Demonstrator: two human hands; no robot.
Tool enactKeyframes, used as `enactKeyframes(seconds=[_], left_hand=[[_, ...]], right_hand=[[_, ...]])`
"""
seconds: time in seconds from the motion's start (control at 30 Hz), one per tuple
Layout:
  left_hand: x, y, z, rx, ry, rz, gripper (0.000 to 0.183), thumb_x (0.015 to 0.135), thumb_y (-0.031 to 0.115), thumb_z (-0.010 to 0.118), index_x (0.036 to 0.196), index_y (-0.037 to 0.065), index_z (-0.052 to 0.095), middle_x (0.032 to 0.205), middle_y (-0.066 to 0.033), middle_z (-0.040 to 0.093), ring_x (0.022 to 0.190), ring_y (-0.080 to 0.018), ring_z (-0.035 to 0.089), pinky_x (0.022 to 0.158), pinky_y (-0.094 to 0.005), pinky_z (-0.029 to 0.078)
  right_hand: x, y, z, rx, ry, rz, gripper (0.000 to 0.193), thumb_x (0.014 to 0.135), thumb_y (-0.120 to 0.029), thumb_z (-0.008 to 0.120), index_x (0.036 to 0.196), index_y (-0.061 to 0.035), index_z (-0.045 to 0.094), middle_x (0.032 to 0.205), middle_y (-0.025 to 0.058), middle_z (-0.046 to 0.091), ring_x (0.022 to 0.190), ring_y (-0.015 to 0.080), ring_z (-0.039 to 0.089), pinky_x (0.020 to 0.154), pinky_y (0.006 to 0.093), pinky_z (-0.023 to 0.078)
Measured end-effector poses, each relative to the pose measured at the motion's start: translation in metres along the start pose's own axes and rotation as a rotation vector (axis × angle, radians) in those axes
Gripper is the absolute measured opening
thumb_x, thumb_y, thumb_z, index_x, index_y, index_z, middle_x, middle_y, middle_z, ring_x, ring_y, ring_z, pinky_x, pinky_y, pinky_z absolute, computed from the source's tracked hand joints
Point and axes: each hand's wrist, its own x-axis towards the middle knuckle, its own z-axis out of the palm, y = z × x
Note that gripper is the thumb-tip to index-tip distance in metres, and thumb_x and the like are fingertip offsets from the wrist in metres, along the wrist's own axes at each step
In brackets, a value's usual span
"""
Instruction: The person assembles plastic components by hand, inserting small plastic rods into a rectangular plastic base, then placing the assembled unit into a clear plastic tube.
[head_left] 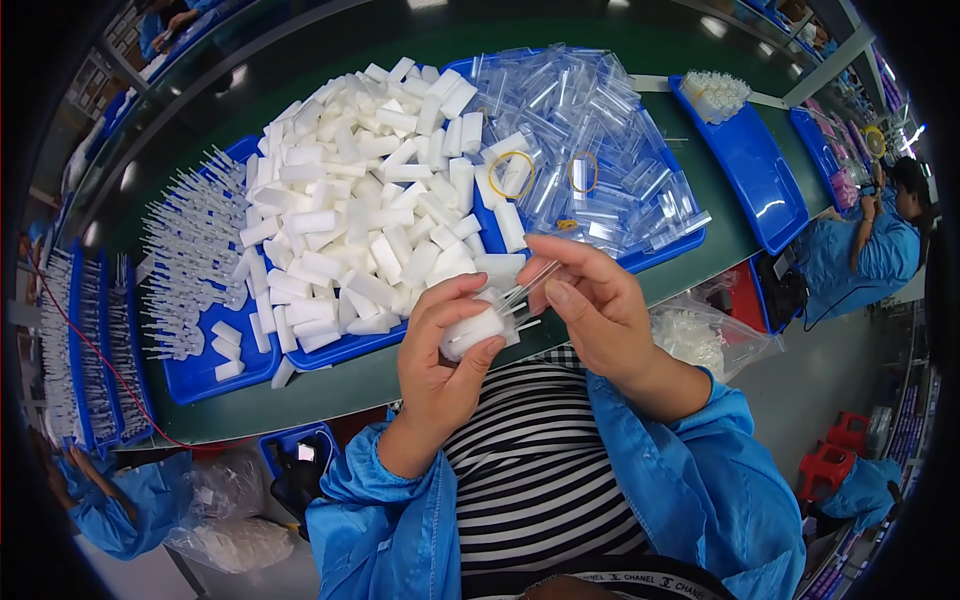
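Note:
My left hand (428, 345) is closed around a white foam block (470, 332), held in front of my body over the table's near edge. Thin clear strips or tubes (524, 288) rise from beside the block, and my right hand (605, 312) pinches their upper ends between thumb and fingers. Whether they belong to a clear sleeve around the block cannot be made out. Just beyond my hands is a large heap of white foam blocks (345, 215). To its right, clear plastic sleeves (585, 110) fill a blue tray (683, 243), with yellow rubber bands (512, 153) on top.
On the left, a blue tray (190, 385) carries many thin white sticks (195, 235); similar filled trays (100, 350) stand beyond it. A blue tray (765, 205) at right has small white parts (716, 95) at its far end. Co-workers in blue (865, 250) sit at both sides.

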Motion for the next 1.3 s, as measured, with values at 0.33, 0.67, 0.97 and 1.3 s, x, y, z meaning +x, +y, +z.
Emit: enactKeyframes(seconds=[0.33,0.67,0.97,1.3], left_hand=[[-0.004,0.003,-0.001,0.089,0.009,0.037,0.026,0.078,0.007,0.068,0.101,0.003,0.056,0.121,-0.0158,0.048,0.099,-0.0232,0.051,0.087,-0.0319,0.041],[-0.005,0.002,0.003,-0.079,0.008,0.03,0.019,0.083,0.007,0.063,0.099,0.004,0.056,0.123,-0.0162,0.045,0.097,-0.0203,0.049,0.087,-0.0311,0.04],[-0.009,-0.004,0.003,-0.202,0.022,0.002,0.014,0.084,0.003,0.058,0.097,0.006,0.056,0.122,-0.0164,0.046,0.099,-0.02,0.05,0.089,-0.0311,0.039],[-0.007,0.001,0.006,-0.394,0.061,-0.102,0.01,0.085,0.004,0.058,0.095,0.006,0.055,0.121,-0.015,0.047,0.102,-0.0184,0.05,0.09,-0.0312,0.039]], right_hand=[[-0.006,0.002,0.007,0.03,0.061,0.016,0.04,0.09,-0.001,0.053,0.129,0.0022,0.044,0.105,0.0072,0.055,0.091,0.0105,0.055,0.084,0.0236,0.046],[-0.015,0.015,0.004,0.082,0.072,-0.137,0.032,0.085,0.005,0.058,0.115,0.005,0.046,0.107,0.0138,0.055,0.096,0.0169,0.06,0.083,0.0292,0.051],[-0.019,0.023,0.005,-0.087,0.026,-0.343,0.033,0.081,0.01,0.058,0.111,0.0025,0.047,0.109,0.0196,0.051,0.096,0.0224,0.06,0.081,0.0312,0.052],[-0.018,0.026,0.007,-0.104,0.048,-0.387,0.031,0.08,0.011,0.059,0.109,0.002,0.048,0.108,0.0206,0.052,0.096,0.0222,0.059,0.081,0.0312,0.053]])
